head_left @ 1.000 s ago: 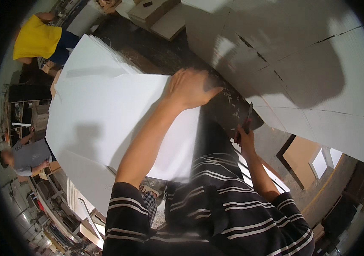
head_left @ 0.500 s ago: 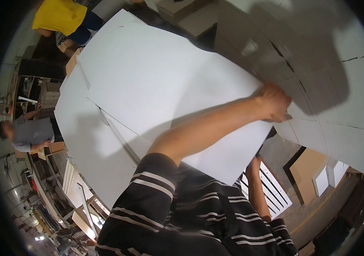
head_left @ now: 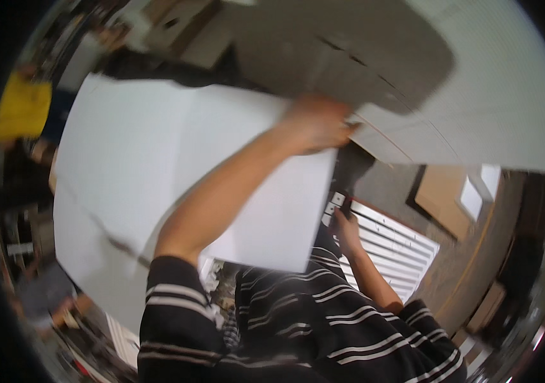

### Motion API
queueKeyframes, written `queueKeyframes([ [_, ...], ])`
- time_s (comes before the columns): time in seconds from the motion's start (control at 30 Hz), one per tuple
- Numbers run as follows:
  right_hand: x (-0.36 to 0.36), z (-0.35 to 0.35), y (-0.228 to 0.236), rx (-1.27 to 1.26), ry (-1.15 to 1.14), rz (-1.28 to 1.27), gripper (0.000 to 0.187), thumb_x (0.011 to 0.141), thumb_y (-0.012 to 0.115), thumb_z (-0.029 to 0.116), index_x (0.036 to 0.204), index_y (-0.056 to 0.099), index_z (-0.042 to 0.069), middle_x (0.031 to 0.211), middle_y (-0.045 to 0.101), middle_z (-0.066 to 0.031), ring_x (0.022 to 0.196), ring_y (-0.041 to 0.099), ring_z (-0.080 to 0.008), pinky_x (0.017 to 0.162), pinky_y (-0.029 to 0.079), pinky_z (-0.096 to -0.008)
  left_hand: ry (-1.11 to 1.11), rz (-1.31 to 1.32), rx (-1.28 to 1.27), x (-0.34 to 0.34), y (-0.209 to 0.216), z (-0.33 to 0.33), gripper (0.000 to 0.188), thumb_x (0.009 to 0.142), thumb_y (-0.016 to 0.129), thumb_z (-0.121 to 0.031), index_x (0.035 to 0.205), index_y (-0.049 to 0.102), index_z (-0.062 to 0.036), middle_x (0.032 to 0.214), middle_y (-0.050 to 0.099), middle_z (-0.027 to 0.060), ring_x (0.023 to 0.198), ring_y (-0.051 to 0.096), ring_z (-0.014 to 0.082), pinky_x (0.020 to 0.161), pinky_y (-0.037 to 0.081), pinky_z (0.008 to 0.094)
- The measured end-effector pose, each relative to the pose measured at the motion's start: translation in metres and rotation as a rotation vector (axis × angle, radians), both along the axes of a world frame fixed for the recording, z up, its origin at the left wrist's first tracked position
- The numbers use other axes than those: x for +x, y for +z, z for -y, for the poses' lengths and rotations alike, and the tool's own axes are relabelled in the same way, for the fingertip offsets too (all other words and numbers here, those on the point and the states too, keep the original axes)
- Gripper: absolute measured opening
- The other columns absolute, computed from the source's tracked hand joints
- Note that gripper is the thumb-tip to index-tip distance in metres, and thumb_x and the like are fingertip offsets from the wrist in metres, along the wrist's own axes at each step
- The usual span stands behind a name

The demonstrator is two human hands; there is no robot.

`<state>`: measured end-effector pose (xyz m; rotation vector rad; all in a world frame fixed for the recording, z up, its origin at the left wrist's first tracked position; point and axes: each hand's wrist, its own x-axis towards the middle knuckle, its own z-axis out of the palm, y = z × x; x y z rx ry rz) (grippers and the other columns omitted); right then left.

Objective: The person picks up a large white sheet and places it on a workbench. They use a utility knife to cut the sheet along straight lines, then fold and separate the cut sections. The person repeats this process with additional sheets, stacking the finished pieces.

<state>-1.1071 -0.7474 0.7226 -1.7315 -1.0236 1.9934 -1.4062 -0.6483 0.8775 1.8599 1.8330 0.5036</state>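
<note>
A large white panel [head_left: 132, 140] lies flat in front of me, on top of another white sheet. My left arm stretches across it, and my left hand [head_left: 320, 124] is closed at the panel's far right corner, its fingers curled over the edge and blurred by motion. Lower down, just right of the panel, my right hand [head_left: 348, 233] is closed around a small dark object [head_left: 347, 205]; its kind is unclear. Beneath that hand lies a stack of white slats [head_left: 393, 246] with dark gaps.
A big pale ribbed surface [head_left: 502, 83] rises at the far right, with a dark shadow across it. Brown and white boards [head_left: 445, 198] stand on the floor to the right. At the left are a person in yellow [head_left: 23, 108] and another in grey [head_left: 45, 290], both blurred.
My view has swung, so the panel and my left hand now appear farther left. My left hand stays at the panel's corner. The right hand and its dark object show more clearly.
</note>
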Motion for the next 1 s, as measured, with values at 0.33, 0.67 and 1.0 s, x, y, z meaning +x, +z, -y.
queueKeyframes([
  [0.33,-0.011,0.017,-0.009,-0.070,-0.047,-0.059,0.027,0.102,0.066,0.029,0.087,0.057,0.009,0.064,0.054,0.0002,0.050,0.049,-0.0114,0.047,0.036,-0.0285,0.273,-0.075,-0.244,-0.012,0.003,-0.011,0.046,0.098,0.059,-0.042,0.076,0.070,-0.0039,0.073,0.068,0.0182,0.074,0.066,0.0393,0.072,0.051,0.0431],
  [0.67,-0.040,0.010,-0.005,0.048,-0.098,-0.107,0.025,0.103,0.064,0.029,0.104,0.062,0.004,0.063,0.052,0.0028,0.050,0.045,-0.0062,0.046,0.033,-0.0248,0.285,-0.133,-0.294,-0.003,0.011,-0.008,0.042,0.086,0.066,-0.038,0.065,0.063,-0.0015,0.058,0.058,0.0124,0.057,0.056,0.0273,0.064,0.047,0.0386],
  [1.0,-0.077,0.004,0.009,0.755,-0.033,-0.200,0.061,0.105,0.049,0.056,0.125,0.057,-0.001,0.077,0.057,-0.0027,0.063,0.051,-0.0126,0.061,0.042,-0.0262,0.242,-0.140,-0.225,-0.009,0.002,-0.006,0.039,0.086,0.065,-0.034,0.061,0.061,-0.0044,0.057,0.058,0.0102,0.057,0.057,0.0265,0.065,0.049,0.0372],
])
